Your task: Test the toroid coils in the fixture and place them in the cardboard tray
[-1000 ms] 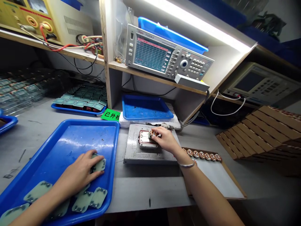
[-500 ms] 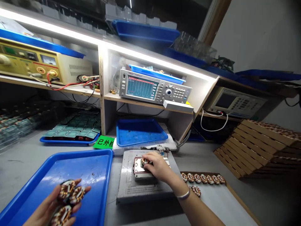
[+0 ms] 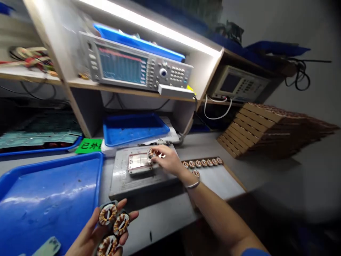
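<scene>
Left hand (image 3: 92, 234) and its three coils (image 3: 108, 214) have shifted from over the large blue tray (image 3: 53, 192) to its right rim, fingertips now past it above the bench; the right hand's coil (image 3: 151, 154) has moved toward the right end of the fixture (image 3: 137, 161), baring more of its metal top.

On the green sign (image 3: 89, 145), bold black characters read 已外, with part of a third before the edge is covered. Writing on the meter (image 3: 138, 67) is too blurred to read; its screen shows a blue table under a red band. Print on the grey box (image 3: 119, 181) beneath the fixture is smeared too.

Each coil in the left hand is a ring wound in copper wire with white sections, a white strip across its middle, seated on a pale green board. That hand lies palm up, fingers loosely curled around the three. The right hand (image 3: 169, 161) pinches its coil between thumb and fingers; whether the coil touches the fixture, I cannot tell.

Beyond the wrist, a carton (image 3: 215, 181) holds a row of coils (image 3: 204, 163) along its far edge and a single coil (image 3: 195, 173) nearer.
</scene>
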`<state>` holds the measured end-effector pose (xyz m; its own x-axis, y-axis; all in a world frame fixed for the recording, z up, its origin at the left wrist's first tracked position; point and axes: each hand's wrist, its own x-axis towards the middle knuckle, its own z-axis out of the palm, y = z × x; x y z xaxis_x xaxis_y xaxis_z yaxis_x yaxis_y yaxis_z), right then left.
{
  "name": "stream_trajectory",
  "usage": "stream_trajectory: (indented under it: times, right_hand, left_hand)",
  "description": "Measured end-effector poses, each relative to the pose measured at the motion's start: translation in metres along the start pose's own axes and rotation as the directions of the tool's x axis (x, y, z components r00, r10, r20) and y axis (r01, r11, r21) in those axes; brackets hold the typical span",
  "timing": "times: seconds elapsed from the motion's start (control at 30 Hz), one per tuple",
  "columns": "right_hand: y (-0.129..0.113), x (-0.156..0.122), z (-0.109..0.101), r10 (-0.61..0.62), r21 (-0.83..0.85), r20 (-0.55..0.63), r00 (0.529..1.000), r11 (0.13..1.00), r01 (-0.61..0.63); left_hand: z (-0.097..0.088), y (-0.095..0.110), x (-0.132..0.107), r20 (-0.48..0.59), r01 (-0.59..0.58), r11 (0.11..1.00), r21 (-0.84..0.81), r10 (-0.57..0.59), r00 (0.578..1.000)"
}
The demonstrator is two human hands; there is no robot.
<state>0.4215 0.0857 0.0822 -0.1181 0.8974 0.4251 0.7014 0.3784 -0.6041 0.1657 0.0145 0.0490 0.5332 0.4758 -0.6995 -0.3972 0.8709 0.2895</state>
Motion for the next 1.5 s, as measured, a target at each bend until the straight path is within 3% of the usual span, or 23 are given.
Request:
stream_trajectory:
  times: [0.1, 0.2, 0.33, 0.53, 0.77, 0.87, 0.97, 1.07, 1.17, 1.23, 1.37, 1.5]
  right_hand:
    - [0.014, -0.042, -0.059, 0.182, -0.043, -0.145, 0.972, 0.981, -0.19]
    - [0.036, -0.095, -0.109, 0.333, -0.18, -0.205, 0.92, 0.912, -0.37]
    - [0.075, -0.151, -0.129, 0.405, -0.329, -0.151, 0.902, 0.839, -0.432]
    - [0.106, -0.173, -0.116, 0.369, -0.372, -0.116, 0.922, 0.844, -0.385]
    - [0.115, -0.173, -0.113, 0.309, -0.37, -0.057, 0.949, 0.877, -0.307]
    - [0.09, -0.163, -0.113, 0.328, -0.437, -0.086, 0.941, 0.836, -0.332]
    - [0.036, -0.138, -0.098, 0.231, -0.404, -0.092, 0.969, 0.881, -0.248]
    - [-0.025, -0.109, -0.06, 0.05, -0.16, 0.137, 0.989, 0.987, -0.028]
    - [-0.063, -0.089, -0.013, -0.079, -0.055, 0.345, 0.935, 0.993, 0.104]
    - [-0.072, -0.078, 0.01, -0.102, -0.017, 0.375, 0.921, 0.993, 0.117]
    - [-0.066, -0.048, 0.02, -0.073, 0.072, 0.227, 0.971, 0.996, 0.058]
    - [-0.039, -0.007, 0.018, -0.07, -0.111, 0.123, 0.99, 0.99, 0.084]
  left_hand:
    - [0.01, -0.014, 0.007, -0.041, 0.137, 0.99, 0.032, -0.136, 0.99]
    - [0.021, -0.026, 0.016, 0.035, 0.197, 0.976, 0.09, -0.2, 0.979]
    - [0.041, -0.042, 0.023, 0.07, 0.233, 0.964, 0.128, -0.243, 0.967]
    - [0.067, -0.054, 0.025, 0.073, 0.213, 0.958, 0.193, -0.231, 0.97]
    - [0.071, -0.054, 0.028, -0.049, 0.249, 0.954, 0.167, -0.244, 0.968]
    - [0.068, -0.054, 0.029, 0.013, 0.223, 0.957, 0.185, -0.229, 0.973]
    - [0.064, -0.054, 0.03, 0.087, 0.182, 0.964, 0.194, -0.201, 0.976]
    - [0.058, -0.054, 0.03, 0.153, 0.13, 0.977, 0.167, -0.156, 0.976]
    - [0.05, -0.052, 0.028, 0.186, 0.096, 0.987, 0.128, -0.119, 0.975]
    - [0.042, -0.047, 0.024, 0.165, 0.091, 0.99, 0.107, -0.108, 0.98]
    - [0.026, -0.032, 0.016, 0.155, 0.047, 0.999, 0.026, -0.051, 0.987]
    - [0.01, -0.023, 0.015, 0.198, -0.001, 1.0, 0.006, 0.0, 0.98]
